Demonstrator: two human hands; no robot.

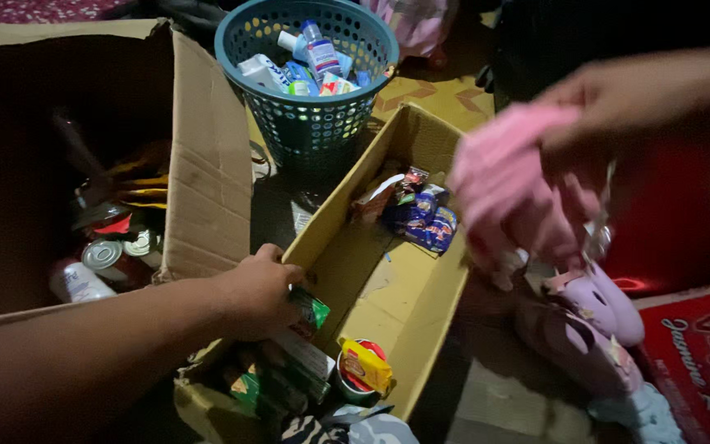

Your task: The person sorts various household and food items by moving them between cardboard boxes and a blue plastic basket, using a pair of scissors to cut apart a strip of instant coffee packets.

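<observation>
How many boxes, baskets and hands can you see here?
Cardboard boxes: 2, a big box and a small box
Basket: 1
Hands: 2, left hand on a green packet, right hand holding pink cloth
Total: 5

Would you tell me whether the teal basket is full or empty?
Partly full: the teal basket holds bottles and small packets below its rim.

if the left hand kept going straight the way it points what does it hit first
Probably the green packet already at the left hand's fingers, then the yellow packet inside the narrow cardboard box; depth is unclear.
</observation>
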